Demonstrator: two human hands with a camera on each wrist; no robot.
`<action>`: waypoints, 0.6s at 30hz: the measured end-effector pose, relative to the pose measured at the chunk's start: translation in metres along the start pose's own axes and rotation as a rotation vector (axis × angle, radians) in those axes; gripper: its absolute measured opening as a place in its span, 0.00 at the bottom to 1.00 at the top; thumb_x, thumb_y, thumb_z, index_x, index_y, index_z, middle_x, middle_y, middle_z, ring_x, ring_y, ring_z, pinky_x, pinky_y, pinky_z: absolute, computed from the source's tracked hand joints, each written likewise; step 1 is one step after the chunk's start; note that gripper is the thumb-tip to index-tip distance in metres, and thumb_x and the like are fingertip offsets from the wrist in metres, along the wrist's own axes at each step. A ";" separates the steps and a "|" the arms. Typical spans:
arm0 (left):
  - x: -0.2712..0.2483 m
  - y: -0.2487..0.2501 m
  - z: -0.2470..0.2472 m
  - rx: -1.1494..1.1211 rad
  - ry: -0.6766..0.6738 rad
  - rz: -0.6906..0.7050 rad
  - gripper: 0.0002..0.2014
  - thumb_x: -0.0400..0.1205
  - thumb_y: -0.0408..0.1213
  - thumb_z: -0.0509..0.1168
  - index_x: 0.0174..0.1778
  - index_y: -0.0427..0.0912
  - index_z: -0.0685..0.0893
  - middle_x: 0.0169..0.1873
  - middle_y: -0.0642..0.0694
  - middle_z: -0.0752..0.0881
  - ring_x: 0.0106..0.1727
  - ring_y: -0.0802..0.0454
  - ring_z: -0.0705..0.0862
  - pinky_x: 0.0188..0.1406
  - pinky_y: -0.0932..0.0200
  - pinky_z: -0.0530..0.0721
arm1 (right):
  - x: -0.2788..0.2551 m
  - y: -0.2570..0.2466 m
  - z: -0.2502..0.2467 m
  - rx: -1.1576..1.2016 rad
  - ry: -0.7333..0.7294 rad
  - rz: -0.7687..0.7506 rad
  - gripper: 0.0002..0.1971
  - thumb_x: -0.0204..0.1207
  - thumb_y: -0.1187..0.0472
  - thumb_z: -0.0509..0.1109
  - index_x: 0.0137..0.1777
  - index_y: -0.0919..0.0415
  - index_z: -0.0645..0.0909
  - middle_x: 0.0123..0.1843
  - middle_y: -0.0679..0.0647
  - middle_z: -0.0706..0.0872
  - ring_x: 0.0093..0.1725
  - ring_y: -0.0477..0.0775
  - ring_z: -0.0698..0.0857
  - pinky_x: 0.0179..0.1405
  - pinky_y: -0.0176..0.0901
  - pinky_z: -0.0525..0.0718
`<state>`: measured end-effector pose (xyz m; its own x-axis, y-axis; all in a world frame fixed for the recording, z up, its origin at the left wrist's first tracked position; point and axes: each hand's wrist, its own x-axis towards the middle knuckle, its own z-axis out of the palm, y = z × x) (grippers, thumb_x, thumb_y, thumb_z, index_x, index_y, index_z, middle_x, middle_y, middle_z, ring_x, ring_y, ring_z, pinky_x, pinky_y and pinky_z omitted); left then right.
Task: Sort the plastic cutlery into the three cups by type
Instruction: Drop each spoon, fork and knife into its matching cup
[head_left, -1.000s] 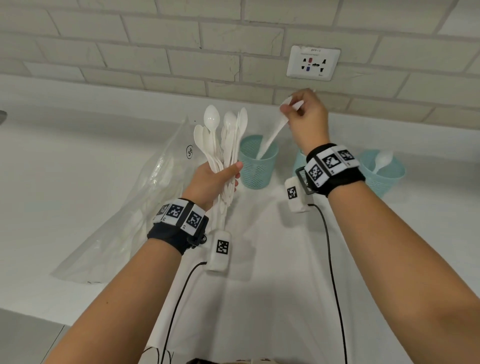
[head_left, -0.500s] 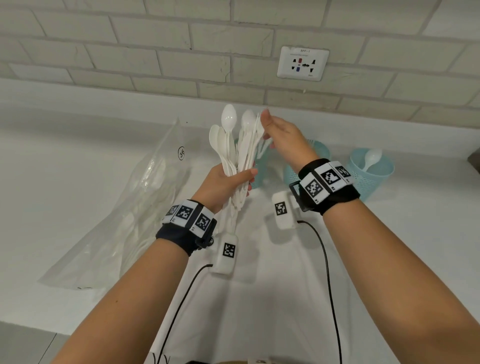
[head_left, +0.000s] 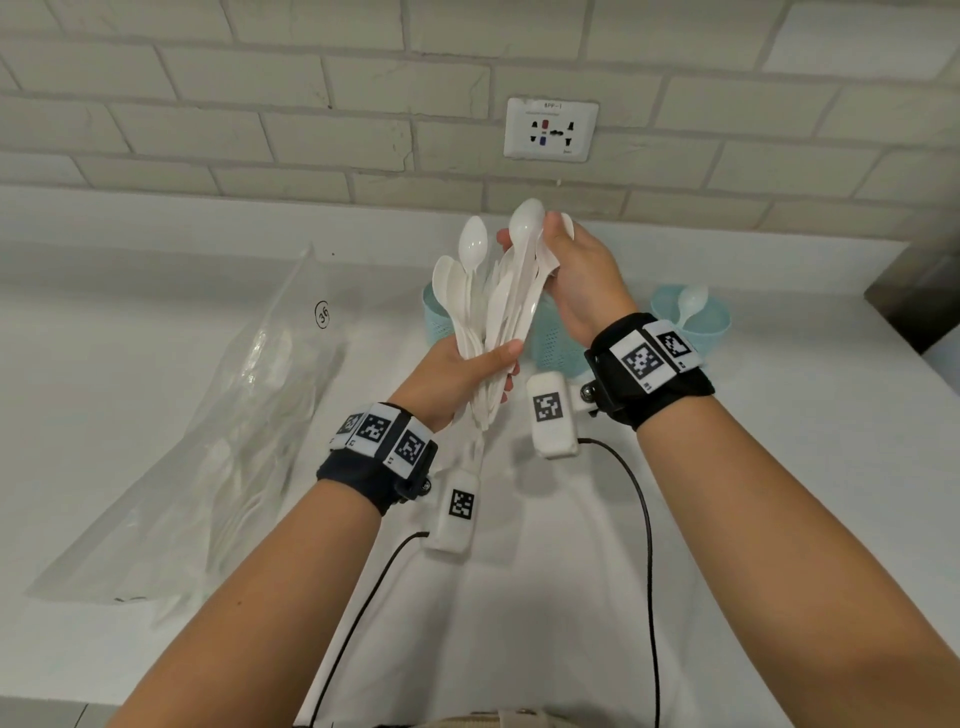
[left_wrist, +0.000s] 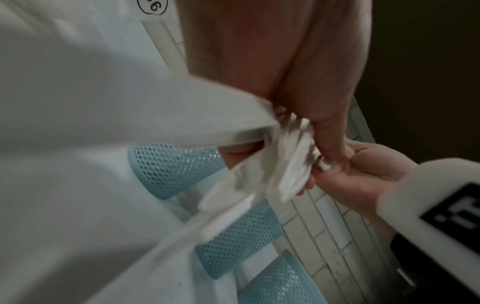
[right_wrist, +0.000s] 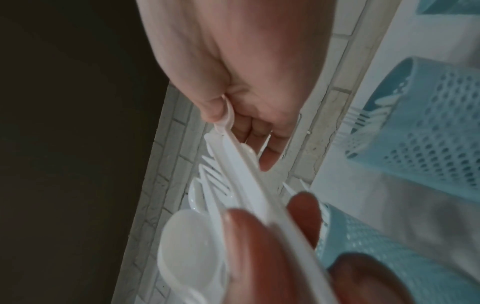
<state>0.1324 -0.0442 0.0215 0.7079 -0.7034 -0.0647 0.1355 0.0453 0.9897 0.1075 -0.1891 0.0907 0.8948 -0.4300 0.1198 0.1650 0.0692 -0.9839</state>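
Head view first — where's the cutlery?
— A fanned bundle of white plastic cutlery (head_left: 491, 306) stands upright above the counter (head_left: 130, 364), clasped low on the handles by the left hand (head_left: 457, 374), fingers curled round them.

And the other hand?
— The right hand (head_left: 576, 280) sits at the top right of the bundle, thumb and fingers pinching one piece near its upper end; the right wrist view shows a handle (right_wrist: 233, 139) caught between thumb and forefinger, with fork tines and spoon bowls just below.

The cups?
— Three pale blue mesh cups stand in a row by the wall. The left cup (head_left: 436, 322) and middle cup (head_left: 556, 343) are partly hidden behind the bundle and hands; the right cup (head_left: 701, 327) stands apart and holds one spoon (head_left: 691, 301).

Anything else?
— A clear plastic bag (head_left: 234, 441) lies on the counter to the left, and a wall socket (head_left: 550, 130) sits above.
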 end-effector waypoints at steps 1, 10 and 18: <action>0.001 0.000 0.003 0.002 -0.006 0.001 0.12 0.82 0.37 0.66 0.56 0.32 0.82 0.34 0.44 0.83 0.32 0.54 0.82 0.34 0.59 0.83 | -0.001 -0.002 -0.004 -0.009 0.006 -0.005 0.14 0.87 0.55 0.52 0.53 0.55 0.79 0.52 0.56 0.90 0.53 0.55 0.87 0.62 0.52 0.83; 0.011 -0.003 0.028 0.030 -0.004 -0.005 0.08 0.80 0.38 0.69 0.51 0.38 0.84 0.32 0.45 0.84 0.32 0.51 0.81 0.34 0.57 0.84 | -0.001 -0.026 -0.047 0.185 0.215 -0.126 0.12 0.87 0.61 0.52 0.51 0.61 0.76 0.45 0.59 0.88 0.47 0.56 0.89 0.51 0.46 0.88; 0.017 -0.008 0.042 0.025 0.024 -0.022 0.10 0.81 0.35 0.68 0.55 0.34 0.83 0.32 0.43 0.82 0.31 0.51 0.80 0.31 0.62 0.84 | 0.008 -0.049 -0.126 -0.037 0.539 -0.369 0.08 0.86 0.62 0.52 0.49 0.55 0.71 0.40 0.55 0.85 0.40 0.53 0.89 0.44 0.44 0.87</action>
<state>0.1144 -0.0867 0.0178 0.7210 -0.6871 -0.0894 0.1342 0.0118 0.9909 0.0541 -0.3096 0.1231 0.4470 -0.8113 0.3768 0.3987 -0.1964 -0.8958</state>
